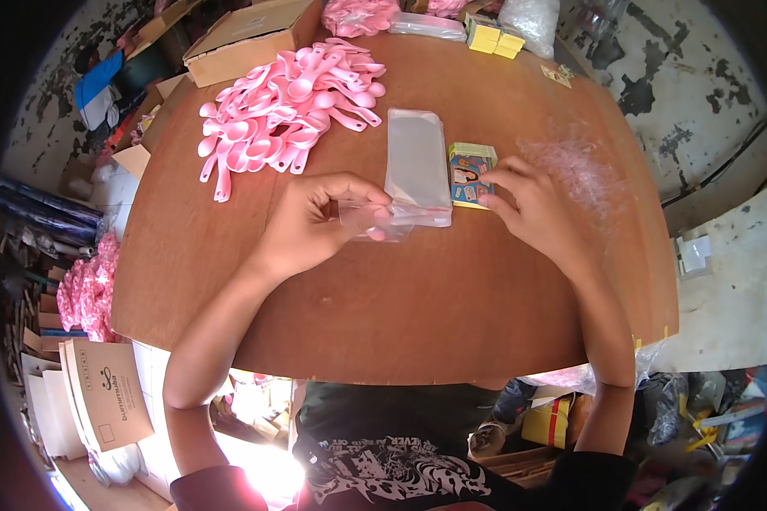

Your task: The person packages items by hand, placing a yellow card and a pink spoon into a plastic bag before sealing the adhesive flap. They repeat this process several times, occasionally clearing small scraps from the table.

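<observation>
- Left hand (311, 226): thumb and fingers pinched together on a clear plastic bag (400, 232), which juts out past the tips. If the pinch slackened, the thin film could slip; squeezed hard, it could crease and its mouth stick shut.
- Right hand (528, 204): index finger and thumb parted by a narrow gap, tips at the right edge of the card stack (464, 189). I cannot tell whether they grip a card. Cards lying flush might come away two at once, and a sideways push could skew the pile.
- Bag stack (416, 153): just beyond the left fingertips, between them and the cards. Its near end lies close to the held bag, so clinging film might drag loose sheets along.
- Tangled clear strips (575, 175): on the table (418, 315) beyond the right knuckles, to their right; a sweeping wrist could catch them.
- Pink spoons (285, 111): heaped beyond the left fingers. Being loosely piled, they could slide if knocked.
- Cardboard box (251, 43): farther off, behind the spoons.
</observation>
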`<control>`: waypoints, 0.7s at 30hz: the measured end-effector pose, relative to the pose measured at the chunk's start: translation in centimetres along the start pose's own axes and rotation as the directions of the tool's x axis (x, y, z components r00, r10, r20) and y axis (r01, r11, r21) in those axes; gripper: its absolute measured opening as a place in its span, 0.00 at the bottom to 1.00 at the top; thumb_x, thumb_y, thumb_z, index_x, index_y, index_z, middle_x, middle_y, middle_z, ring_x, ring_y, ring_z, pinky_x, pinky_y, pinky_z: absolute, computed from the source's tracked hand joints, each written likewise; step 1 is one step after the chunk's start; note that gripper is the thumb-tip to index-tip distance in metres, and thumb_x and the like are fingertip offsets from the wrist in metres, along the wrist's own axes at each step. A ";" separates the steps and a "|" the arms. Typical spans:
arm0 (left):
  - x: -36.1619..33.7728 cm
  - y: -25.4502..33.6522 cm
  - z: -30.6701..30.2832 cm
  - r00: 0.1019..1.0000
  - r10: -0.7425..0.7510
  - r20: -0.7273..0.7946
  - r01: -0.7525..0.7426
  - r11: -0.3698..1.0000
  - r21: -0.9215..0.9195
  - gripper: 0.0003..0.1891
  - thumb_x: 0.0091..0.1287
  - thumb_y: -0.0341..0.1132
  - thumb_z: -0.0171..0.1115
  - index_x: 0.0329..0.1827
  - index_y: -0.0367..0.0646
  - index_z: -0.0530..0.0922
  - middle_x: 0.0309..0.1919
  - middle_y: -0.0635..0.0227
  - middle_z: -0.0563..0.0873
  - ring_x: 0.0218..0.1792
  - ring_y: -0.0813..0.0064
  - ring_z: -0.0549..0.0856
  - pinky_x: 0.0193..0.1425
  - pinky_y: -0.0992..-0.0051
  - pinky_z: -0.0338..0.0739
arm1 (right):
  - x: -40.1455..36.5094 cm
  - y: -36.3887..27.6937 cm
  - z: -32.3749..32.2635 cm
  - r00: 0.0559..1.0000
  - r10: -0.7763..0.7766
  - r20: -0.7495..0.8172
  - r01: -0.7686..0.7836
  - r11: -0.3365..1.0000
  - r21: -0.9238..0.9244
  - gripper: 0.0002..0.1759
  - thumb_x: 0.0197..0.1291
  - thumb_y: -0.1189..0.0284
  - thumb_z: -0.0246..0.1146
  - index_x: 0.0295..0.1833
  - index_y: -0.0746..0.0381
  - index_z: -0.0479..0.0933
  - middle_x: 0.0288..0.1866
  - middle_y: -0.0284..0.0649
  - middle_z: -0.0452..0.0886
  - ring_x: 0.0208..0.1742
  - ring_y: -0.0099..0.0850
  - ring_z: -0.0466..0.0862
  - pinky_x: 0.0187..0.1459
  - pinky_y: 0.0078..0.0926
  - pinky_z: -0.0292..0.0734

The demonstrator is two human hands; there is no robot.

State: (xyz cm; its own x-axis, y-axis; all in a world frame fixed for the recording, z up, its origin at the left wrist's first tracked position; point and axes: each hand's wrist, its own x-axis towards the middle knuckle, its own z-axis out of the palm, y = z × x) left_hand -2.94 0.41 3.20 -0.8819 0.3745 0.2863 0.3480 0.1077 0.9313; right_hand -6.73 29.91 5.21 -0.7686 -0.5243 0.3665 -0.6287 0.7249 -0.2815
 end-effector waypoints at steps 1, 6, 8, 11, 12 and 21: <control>0.0 0.0 0.0 0.996 -0.088 -0.025 0.086 0.994 -0.074 0.08 0.64 0.26 0.67 0.44 0.35 0.83 0.37 0.67 0.88 0.37 0.83 0.85 0.44 0.79 0.82 | -0.3 0.4 0.3 1.000 0.000 0.001 0.000 1.000 -0.002 0.09 0.57 0.73 0.67 0.43 0.65 0.82 0.40 0.45 0.80 0.37 0.43 0.82 0.38 0.37 0.78; 0.0 0.5 0.7 0.978 -0.210 0.005 0.208 0.961 -0.180 0.08 0.64 0.26 0.67 0.45 0.34 0.82 0.39 0.64 0.87 0.39 0.81 0.85 0.40 0.80 0.82 | -0.9 1.3 1.3 0.998 0.051 0.040 -0.051 0.999 0.003 0.09 0.56 0.72 0.67 0.42 0.63 0.82 0.38 0.42 0.82 0.37 0.44 0.83 0.39 0.39 0.78; 0.0 0.5 1.0 0.967 -0.252 0.041 0.254 0.933 -0.255 0.10 0.65 0.30 0.67 0.46 0.34 0.82 0.38 0.64 0.88 0.36 0.80 0.85 0.38 0.80 0.82 | -1.1 1.5 1.6 0.996 0.077 0.034 -0.079 0.995 0.067 0.09 0.56 0.73 0.67 0.42 0.63 0.82 0.35 0.41 0.81 0.33 0.40 0.82 0.36 0.35 0.76; -0.1 0.6 0.8 0.944 -0.321 0.075 0.329 0.899 -0.290 0.13 0.66 0.34 0.67 0.44 0.30 0.82 0.37 0.59 0.88 0.35 0.80 0.86 0.40 0.80 0.82 | -1.1 2.6 1.6 0.998 0.064 0.009 -0.064 0.995 0.070 0.08 0.56 0.74 0.68 0.41 0.63 0.82 0.31 0.41 0.80 0.27 0.35 0.80 0.31 0.30 0.74; -0.2 0.5 1.0 0.944 -0.321 0.072 0.328 0.899 -0.291 0.13 0.66 0.34 0.67 0.44 0.30 0.82 0.37 0.59 0.88 0.35 0.80 0.86 0.40 0.80 0.82 | -1.1 2.8 1.6 1.000 0.031 -0.006 -0.031 0.999 0.020 0.06 0.56 0.75 0.68 0.40 0.63 0.82 0.29 0.40 0.80 0.24 0.33 0.79 0.29 0.29 0.73; -0.5 0.4 1.8 0.906 -0.422 0.040 0.420 0.882 -0.214 0.14 0.65 0.37 0.68 0.46 0.33 0.83 0.36 0.62 0.88 0.33 0.79 0.87 0.40 0.80 0.83 | -0.5 1.3 1.3 0.999 -0.053 -0.001 0.053 0.998 0.021 0.11 0.55 0.73 0.68 0.44 0.65 0.81 0.36 0.40 0.80 0.27 0.36 0.79 0.32 0.31 0.75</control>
State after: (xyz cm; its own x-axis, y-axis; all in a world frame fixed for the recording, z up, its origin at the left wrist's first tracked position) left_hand -1.81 1.94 3.08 -0.9331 0.3301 -0.1429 -0.1321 0.0552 0.9897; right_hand -7.31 30.58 3.54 -0.7343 -0.5614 0.3816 -0.6707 0.6867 -0.2804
